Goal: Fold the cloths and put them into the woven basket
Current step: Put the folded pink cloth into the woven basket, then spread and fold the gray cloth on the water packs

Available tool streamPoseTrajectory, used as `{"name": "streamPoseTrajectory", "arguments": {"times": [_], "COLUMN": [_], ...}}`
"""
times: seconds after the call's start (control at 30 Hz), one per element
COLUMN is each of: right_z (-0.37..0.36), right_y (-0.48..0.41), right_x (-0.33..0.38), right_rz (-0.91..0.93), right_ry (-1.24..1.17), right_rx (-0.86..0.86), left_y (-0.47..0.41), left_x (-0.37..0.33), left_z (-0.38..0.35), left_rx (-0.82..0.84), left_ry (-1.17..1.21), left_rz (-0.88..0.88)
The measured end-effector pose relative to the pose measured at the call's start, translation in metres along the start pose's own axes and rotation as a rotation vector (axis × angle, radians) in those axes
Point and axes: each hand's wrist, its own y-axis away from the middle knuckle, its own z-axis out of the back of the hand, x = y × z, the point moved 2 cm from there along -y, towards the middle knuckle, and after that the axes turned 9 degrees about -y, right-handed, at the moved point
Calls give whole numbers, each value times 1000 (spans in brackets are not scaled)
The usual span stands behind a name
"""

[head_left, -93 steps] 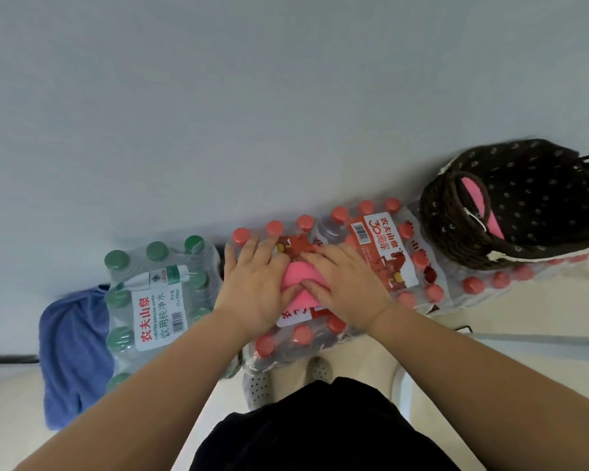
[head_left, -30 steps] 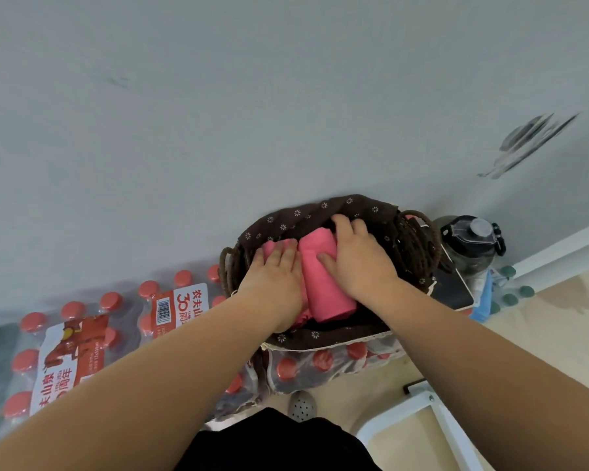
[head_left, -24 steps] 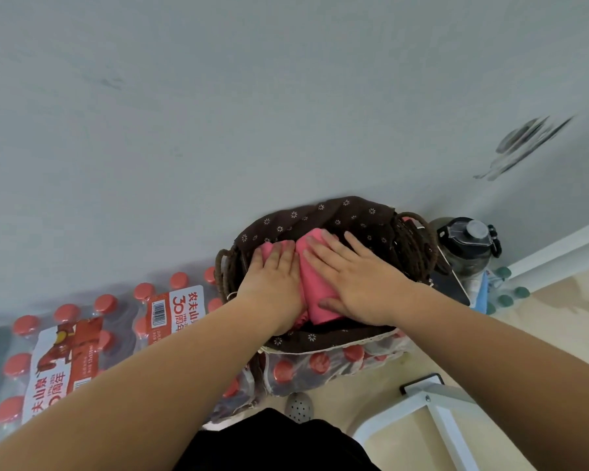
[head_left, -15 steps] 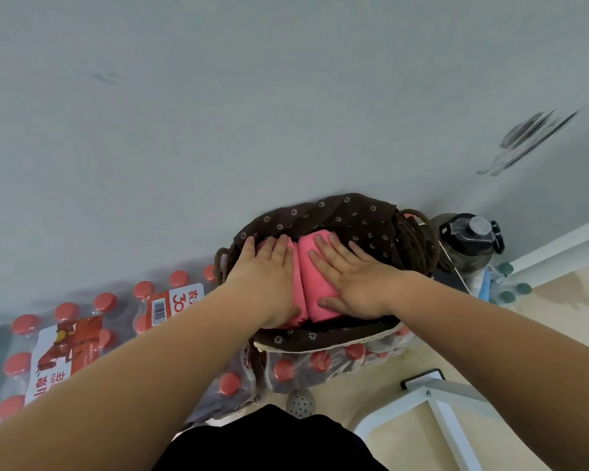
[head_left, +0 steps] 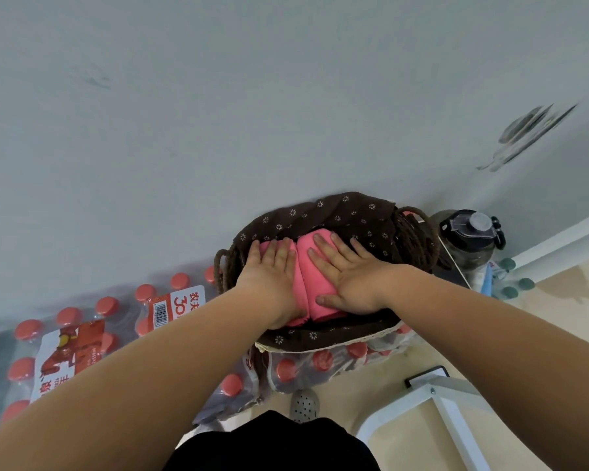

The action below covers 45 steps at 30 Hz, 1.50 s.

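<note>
Hands flatten pink cloths inside lined basket

Palms pressed down, a person's left hand [head_left: 269,273] and right hand [head_left: 349,277] lie open and flat, fingers spread, on two folded pink cloths [head_left: 303,277] side by side inside a dark brown woven basket [head_left: 412,239] with a brown flower-print fabric liner [head_left: 337,212]. Neither hand grips anything; the left covers the left-hand cloth, the right the right-hand one. The basket stands against a pale grey wall [head_left: 218,113], resting on a shrink-wrapped pack of red-capped water bottles [head_left: 320,365]. A second pack with a red and white label [head_left: 68,348] lies to its left. A dark-lidded clear plastic jug [head_left: 470,239] stands just beside the basket on the right, and a white metal frame [head_left: 449,406] crosses the beige floor [head_left: 405,355] below.
</note>
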Motion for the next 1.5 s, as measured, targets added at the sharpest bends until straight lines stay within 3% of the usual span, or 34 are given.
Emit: {"name": "streamPoseTrajectory", "arguments": {"times": [0.3, 0.4, 0.53, 0.67, 0.83, 0.93, 1.13, 1.37, 1.5], "right_z": [15, 14, 6, -31, -107, -156, -248, -335, -384], "right_y": [23, 44, 86, 132, 180, 206, 254, 287, 305], "right_x": [17, 31, 63, 114, 170, 194, 233, 258, 273], "right_rz": [-92, -122, -195, -406, -711, -912, -1178, -1299, -1352], "right_ry": [-80, -216, -387, -484, -532, -600, -701, -764, -820], "right_rx": [-119, -282, -634, -990, -1038, -913, -654, -597, -651], "left_y": [37, 59, 93, 128, 161, 172, 194, 223, 237], "left_x": [14, 25, 32, 28, 1, -30, -108, -196, -245], "left_z": [17, 19, 18, 1, -33, -52, -86, -115, -130], "left_rx": [-256, -455, -678, -843, -972, -918, -651, -386, -305], "left_ry": [138, 166, 254, 344, 447, 419, 290, 289, 326], "left_rz": [-16, -57, -132, -311, -539, -663, -835, -945, -1014]}}
